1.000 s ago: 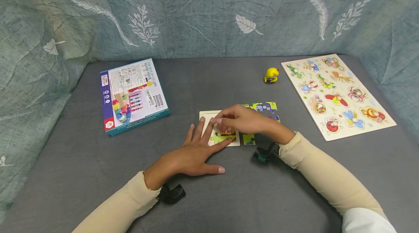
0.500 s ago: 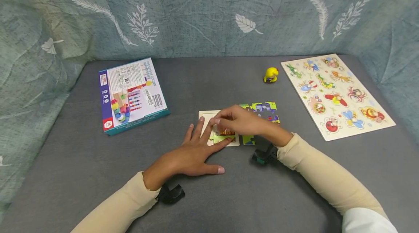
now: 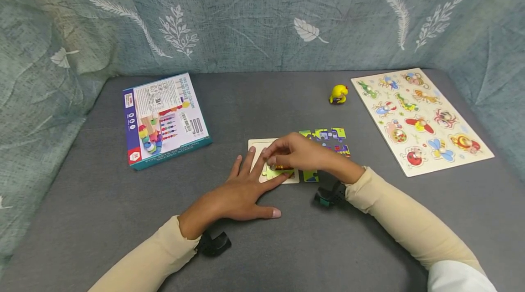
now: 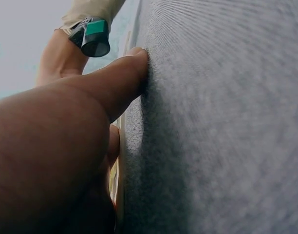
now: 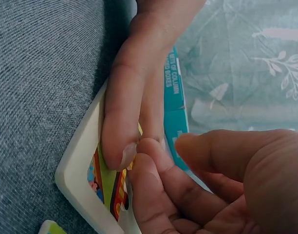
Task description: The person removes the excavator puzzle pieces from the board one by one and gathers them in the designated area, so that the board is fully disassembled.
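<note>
A small wooden puzzle tray lies mid-table, with green and red picture pieces in it. My left hand rests palm down with spread fingers, its fingertips on the tray and thumb on the cloth. Above the tray my right hand bends over it; in the right wrist view some fingertips touch the pieces close to a left fingertip. Its thumb stands apart from those fingertips, and no piece shows between them. Right of the tray lie several loose puzzle pieces, partly hidden by the right hand.
A bead set box lies back left. A yellow toy figure stands behind the loose pieces. On the right is a large wooden insect puzzle board. A leaf-patterned curtain hangs behind the grey table cloth.
The right fingers and thumb have shifted slightly over the tray, with the thumb a little lower. The left hand stays in place on the tray.
</note>
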Demonstrator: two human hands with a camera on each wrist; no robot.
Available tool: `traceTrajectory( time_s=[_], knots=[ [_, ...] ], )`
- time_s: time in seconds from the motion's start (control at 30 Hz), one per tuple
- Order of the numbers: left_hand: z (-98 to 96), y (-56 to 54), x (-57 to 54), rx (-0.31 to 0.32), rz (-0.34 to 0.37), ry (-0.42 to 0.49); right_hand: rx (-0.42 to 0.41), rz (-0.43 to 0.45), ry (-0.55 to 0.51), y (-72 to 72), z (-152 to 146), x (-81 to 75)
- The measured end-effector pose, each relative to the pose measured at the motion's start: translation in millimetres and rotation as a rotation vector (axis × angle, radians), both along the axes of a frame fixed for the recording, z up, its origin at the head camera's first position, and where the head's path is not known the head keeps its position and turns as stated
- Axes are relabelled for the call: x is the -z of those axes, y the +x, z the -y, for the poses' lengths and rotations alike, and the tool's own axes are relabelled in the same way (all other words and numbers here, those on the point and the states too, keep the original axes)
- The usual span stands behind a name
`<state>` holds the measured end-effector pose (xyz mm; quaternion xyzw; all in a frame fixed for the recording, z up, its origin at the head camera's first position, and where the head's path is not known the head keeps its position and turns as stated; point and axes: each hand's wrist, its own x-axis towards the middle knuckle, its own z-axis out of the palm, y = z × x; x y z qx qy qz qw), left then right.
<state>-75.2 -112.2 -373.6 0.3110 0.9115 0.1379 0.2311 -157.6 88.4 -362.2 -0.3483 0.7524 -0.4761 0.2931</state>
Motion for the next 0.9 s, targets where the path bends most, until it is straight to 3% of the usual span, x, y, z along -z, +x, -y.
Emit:
traceTrajectory(
  time_s=[0.9],
  knots=[
    [0.0, -0.4, 1.4, 0.000, 0.006, 0.012, -0.069, -0.071, 0.039, -1.8, 2.7, -0.2]
  ],
)
